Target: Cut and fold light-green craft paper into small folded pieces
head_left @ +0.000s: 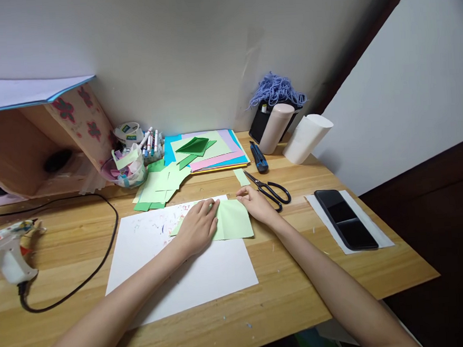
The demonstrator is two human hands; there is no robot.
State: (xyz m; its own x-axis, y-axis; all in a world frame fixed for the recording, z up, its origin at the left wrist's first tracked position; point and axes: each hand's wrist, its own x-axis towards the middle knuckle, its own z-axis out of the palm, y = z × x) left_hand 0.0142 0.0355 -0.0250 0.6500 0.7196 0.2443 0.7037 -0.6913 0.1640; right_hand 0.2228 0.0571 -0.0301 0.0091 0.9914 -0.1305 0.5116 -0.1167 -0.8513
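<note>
A light green sheet of paper with a crease down it lies over a white sheet. My left hand presses flat on its left part, fingers stretched out. At the sheet's upper right corner, my right hand pinches the edge between thumb and fingers. Part of the green paper is hidden under my left hand, with a corner showing to its left. Black-handled scissors lie just beyond my right hand, beside a small green paper strip.
Cut green papers and a stack of coloured paper lie at the back. A blue utility knife is near two upright rolls. A glue gun with its cord is left; a phone is right.
</note>
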